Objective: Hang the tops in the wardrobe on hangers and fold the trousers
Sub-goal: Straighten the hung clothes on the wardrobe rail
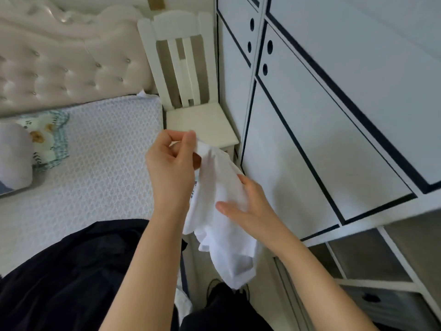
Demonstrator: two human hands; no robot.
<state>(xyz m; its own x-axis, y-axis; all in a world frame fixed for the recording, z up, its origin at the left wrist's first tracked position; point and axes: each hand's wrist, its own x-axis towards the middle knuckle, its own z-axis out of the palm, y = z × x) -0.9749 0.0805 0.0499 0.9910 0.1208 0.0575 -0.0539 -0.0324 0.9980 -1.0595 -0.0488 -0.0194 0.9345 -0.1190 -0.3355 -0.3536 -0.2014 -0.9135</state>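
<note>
Evidently the task is at an early stage: the left hand [171, 161] pinches the top edge of a white top [222, 211] at centre frame, the right hand [250, 209] lies spread against it, no hanger shows, and the wardrobe [334, 115] at 2 o'clock stands closed.

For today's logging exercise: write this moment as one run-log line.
stage: handling top | left hand: pinching white garment at its top | right hand: on cloth | hanger: none visible | chair: bare
</note>
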